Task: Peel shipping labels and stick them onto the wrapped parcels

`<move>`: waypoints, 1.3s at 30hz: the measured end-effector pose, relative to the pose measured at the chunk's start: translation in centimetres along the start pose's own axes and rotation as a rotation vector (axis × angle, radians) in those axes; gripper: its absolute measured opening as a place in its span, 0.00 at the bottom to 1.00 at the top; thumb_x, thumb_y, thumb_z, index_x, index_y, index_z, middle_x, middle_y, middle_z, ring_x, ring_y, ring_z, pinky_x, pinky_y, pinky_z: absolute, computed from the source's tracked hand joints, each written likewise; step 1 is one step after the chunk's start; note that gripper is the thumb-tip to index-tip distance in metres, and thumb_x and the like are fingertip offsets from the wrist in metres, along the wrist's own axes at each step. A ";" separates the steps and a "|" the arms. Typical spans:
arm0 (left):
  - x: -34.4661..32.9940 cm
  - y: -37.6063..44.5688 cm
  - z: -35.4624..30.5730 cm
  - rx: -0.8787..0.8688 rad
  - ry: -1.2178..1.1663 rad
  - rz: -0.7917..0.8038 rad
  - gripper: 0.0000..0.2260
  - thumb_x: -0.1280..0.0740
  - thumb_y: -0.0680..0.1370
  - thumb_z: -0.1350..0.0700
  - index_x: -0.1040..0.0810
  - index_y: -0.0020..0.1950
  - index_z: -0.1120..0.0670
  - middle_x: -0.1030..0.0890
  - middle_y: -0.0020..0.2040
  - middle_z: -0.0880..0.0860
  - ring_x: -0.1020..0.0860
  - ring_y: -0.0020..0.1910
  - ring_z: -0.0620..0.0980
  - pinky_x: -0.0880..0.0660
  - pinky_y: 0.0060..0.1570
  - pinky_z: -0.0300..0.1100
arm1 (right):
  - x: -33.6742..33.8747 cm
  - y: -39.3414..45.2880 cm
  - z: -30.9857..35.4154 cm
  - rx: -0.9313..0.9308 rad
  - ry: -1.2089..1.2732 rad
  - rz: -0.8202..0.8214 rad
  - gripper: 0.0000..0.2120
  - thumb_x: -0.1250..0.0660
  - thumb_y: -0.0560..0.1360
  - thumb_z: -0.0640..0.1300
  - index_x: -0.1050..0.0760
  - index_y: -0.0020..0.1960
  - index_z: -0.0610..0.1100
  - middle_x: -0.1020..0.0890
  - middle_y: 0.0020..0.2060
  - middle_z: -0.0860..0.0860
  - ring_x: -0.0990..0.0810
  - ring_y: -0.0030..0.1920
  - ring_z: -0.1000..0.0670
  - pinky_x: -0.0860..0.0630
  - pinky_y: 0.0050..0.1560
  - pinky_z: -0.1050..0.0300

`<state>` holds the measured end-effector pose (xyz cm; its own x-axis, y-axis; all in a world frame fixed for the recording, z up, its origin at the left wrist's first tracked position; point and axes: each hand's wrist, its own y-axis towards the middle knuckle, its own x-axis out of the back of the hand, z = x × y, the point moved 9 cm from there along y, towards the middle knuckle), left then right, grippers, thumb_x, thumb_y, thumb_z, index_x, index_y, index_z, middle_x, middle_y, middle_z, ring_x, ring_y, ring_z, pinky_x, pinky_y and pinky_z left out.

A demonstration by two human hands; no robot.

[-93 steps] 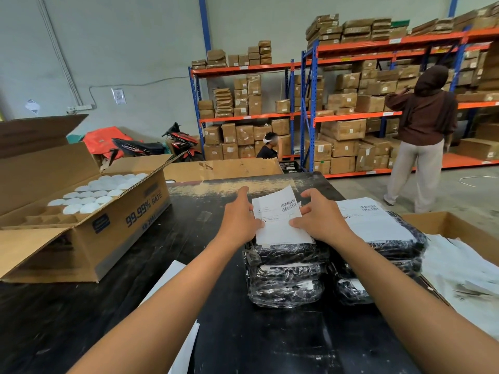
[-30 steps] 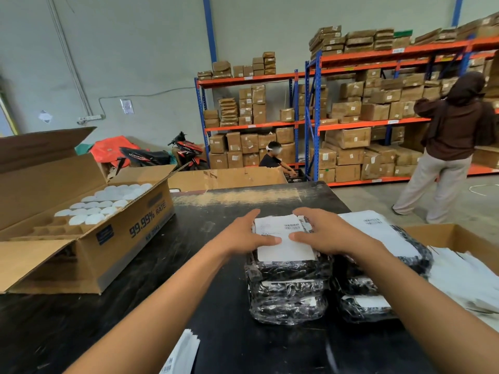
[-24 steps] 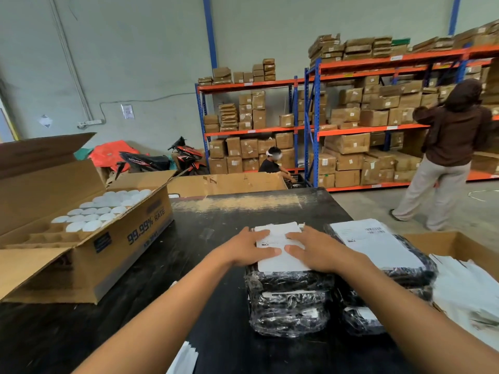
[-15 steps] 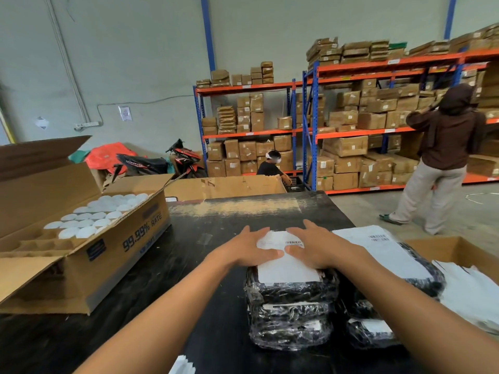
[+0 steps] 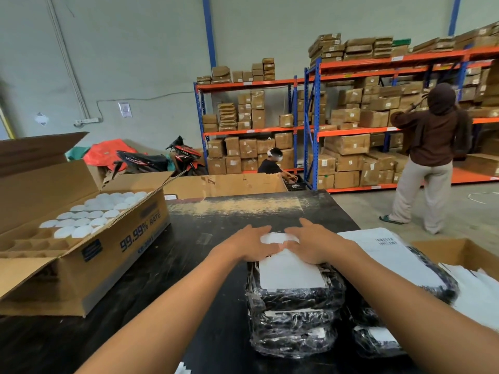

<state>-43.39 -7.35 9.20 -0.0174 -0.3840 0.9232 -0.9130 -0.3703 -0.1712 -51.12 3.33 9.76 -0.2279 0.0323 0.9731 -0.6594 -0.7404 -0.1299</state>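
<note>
A white shipping label (image 5: 290, 271) lies flat on the top parcel of a stack of black wrapped parcels (image 5: 294, 317) on the black table (image 5: 189, 265). My left hand (image 5: 249, 245) and my right hand (image 5: 313, 245) both press flat on the label's far end, fingers stretched out and nearly touching each other. Right of it stands a second stack of wrapped parcels (image 5: 437, 287), its top one bearing a white label (image 5: 388, 252) with a barcode.
An open cardboard box (image 5: 81, 247) with white round lids stands on the table's left. A brown box (image 5: 459, 252) with white sheets (image 5: 480, 292) sits at the right edge. A person stands at the orange shelves (image 5: 351, 130); another person sits by them.
The label was held up by both hands, then laid onto the top parcel. My hands have flattened and slid along it towards its far end.
</note>
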 end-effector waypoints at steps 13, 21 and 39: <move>-0.9 -3.7 0.6 0.020 -0.260 -0.034 0.45 0.37 0.70 0.30 0.52 0.78 0.49 0.31 0.70 0.45 0.26 0.62 0.47 0.30 0.53 0.36 | -0.9 -3.6 -0.7 -0.003 0.212 -0.083 0.36 0.44 0.75 0.65 0.49 0.76 0.50 0.45 0.76 0.46 0.40 0.73 0.43 0.38 0.67 0.48; -1.4 -5.2 1.6 0.006 -0.492 -0.067 0.38 0.34 0.78 0.47 0.56 0.79 0.50 0.42 0.77 0.49 0.37 0.73 0.51 0.37 0.69 0.45 | -0.9 -5.2 -1.3 -0.002 0.399 -0.191 0.24 0.44 0.80 0.49 0.41 0.74 0.46 0.38 0.73 0.43 0.36 0.71 0.42 0.36 0.67 0.50; -4.0 -8.7 0.2 -0.071 -0.495 -0.086 0.41 0.30 0.71 0.39 0.49 0.77 0.43 0.41 0.76 0.44 0.39 0.71 0.43 0.43 0.60 0.35 | -3.3 -9.3 -1.3 0.021 0.632 -0.263 0.25 0.42 0.78 0.59 0.38 0.73 0.54 0.43 0.76 0.46 0.50 0.77 0.47 0.44 0.71 0.46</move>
<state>-35.28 -2.71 6.92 0.2387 -0.7159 0.6561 -0.9283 -0.3666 -0.0623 -45.15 11.00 7.51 -0.4410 0.5938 0.6730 -0.7376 -0.6670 0.1052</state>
